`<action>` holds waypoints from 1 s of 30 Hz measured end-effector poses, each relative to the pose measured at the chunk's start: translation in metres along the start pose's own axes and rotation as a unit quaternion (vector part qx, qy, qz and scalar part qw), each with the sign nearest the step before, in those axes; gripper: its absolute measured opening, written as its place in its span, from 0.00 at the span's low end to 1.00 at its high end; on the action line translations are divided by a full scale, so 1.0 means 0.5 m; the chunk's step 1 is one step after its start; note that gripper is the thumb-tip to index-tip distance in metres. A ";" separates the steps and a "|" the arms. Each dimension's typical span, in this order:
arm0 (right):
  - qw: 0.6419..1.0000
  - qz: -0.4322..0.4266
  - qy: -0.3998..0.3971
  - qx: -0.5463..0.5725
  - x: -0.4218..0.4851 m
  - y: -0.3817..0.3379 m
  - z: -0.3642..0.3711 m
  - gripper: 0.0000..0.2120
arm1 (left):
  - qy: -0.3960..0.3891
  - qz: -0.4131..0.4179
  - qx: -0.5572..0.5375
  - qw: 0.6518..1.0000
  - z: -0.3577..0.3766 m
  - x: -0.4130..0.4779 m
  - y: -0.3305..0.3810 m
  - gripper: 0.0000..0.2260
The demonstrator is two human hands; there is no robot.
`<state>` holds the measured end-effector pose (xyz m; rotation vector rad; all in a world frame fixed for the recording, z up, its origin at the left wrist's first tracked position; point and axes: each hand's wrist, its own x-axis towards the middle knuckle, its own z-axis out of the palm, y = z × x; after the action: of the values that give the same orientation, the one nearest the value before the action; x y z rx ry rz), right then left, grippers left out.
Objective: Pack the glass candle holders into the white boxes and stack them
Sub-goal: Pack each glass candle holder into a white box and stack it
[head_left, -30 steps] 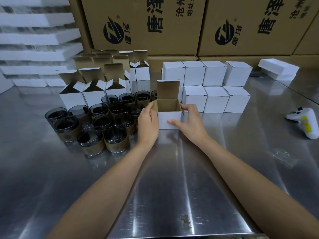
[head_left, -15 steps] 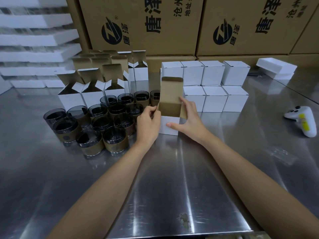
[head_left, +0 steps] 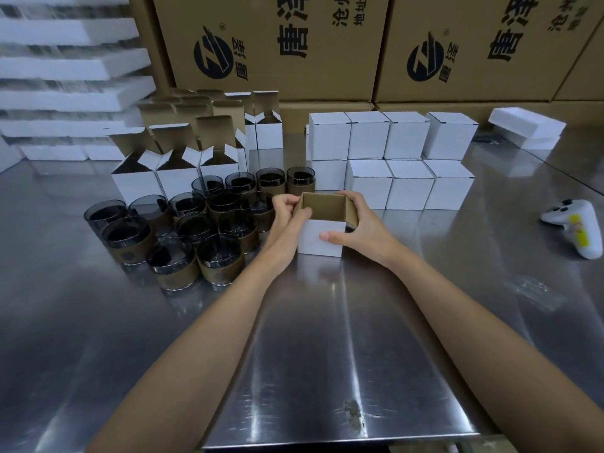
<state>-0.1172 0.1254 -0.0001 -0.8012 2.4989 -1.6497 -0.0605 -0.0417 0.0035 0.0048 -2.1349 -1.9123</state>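
Fingers of the left hand (head_left: 284, 223) pinch the left rim of the open white box (head_left: 313, 245) at frame centre on the worktop (head_left: 327, 338) while the right hand (head_left: 366, 227) curls round its right side, likely steadying it for closing; glass candle holders (head_left: 192, 230) cluster just left.

The light is dim and cool, coming from overhead, and the steel table (head_left: 98, 322) throws it back as long pale streaks down the lower centre of the frame, with a softer sheen towards the right edge. The wide lens bows the cartons (head_left: 327, 76) along the top and stretches the corners, and the foam sheets (head_left: 65, 63) at upper left look smeared and soft. Shadows are faint, pooling under the dark glass candle holders (head_left: 183, 230) at centre left, while the closed white boxes (head_left: 369, 135) are evenly lit.
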 end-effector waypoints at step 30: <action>0.964 0.018 -0.158 -0.215 0.232 -0.088 -0.033 0.18 | -0.046 0.008 0.110 0.993 -0.007 0.027 -0.021 0.48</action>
<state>-0.2053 0.0750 0.0733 -0.9541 2.6350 -0.8814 -0.0748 -0.0489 -0.0039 -0.0578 -2.3891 -1.6881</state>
